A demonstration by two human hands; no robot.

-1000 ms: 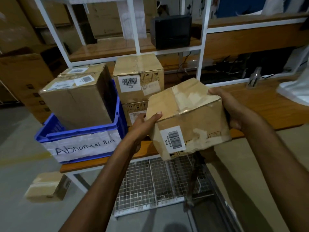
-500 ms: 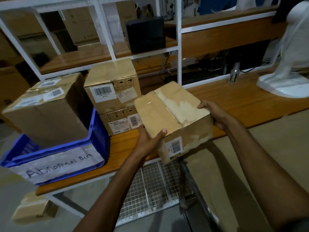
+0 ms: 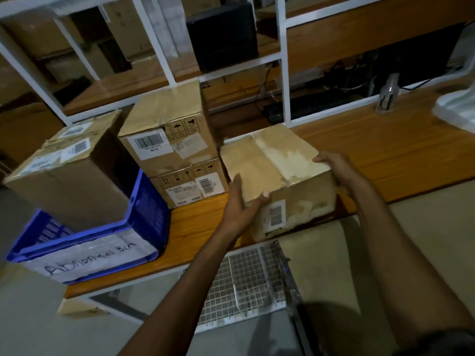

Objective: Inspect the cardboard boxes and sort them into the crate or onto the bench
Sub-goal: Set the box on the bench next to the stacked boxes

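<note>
A worn cardboard box (image 3: 280, 173) with torn tape and a barcode label is at the front edge of the wooden bench (image 3: 385, 147). My left hand (image 3: 243, 201) grips its near left corner, thumb on top. My right hand (image 3: 336, 167) holds its right side. Just left of it stand two stacked cardboard boxes (image 3: 169, 140). The blue crate (image 3: 144, 214) labelled "Abnormal Bin" sits at the bench's left end with a large cardboard box (image 3: 69, 170) inside.
A white shelf frame (image 3: 285, 73) rises behind the bench, with a black device (image 3: 223, 34) on a shelf. A white object (image 3: 457, 109) sits at the far right. A wire-mesh cart (image 3: 244, 281) stands below. A small box (image 3: 77, 308) lies on the floor.
Both hands have carried the worn box forward and down, from tilted in the air to level at the bench's front edge beside the stacked boxes. The view has shifted too.
</note>
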